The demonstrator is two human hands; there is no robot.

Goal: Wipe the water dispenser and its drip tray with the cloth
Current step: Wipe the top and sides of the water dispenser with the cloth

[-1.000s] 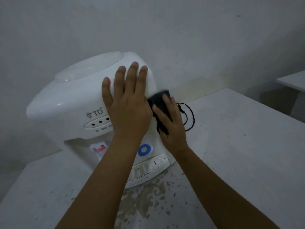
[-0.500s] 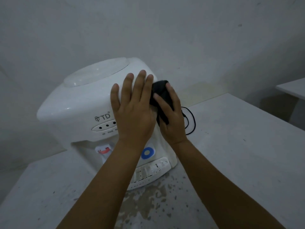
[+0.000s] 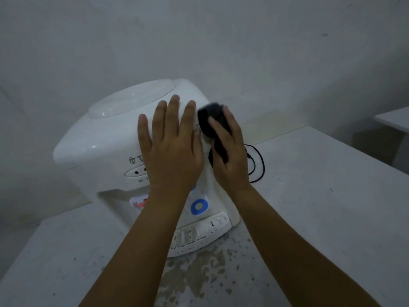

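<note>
Glossy smooth white plastic water dispenser (image 3: 106, 138), soft matt black cloth (image 3: 212, 122), rough stained matt countertop (image 3: 321, 218)

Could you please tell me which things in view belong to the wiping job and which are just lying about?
Part of the job:
- water dispenser, steadied by the flat left hand
- dark cloth, pressed to the dispenser's side by the right hand
- drip tray, not yet reached

Just lying about:
- black cord on the table
- wet patch before the tray

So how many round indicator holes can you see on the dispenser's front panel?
2: both on the oval panel below the logo, one at left, one beside the left hand, which may hide more.
</note>
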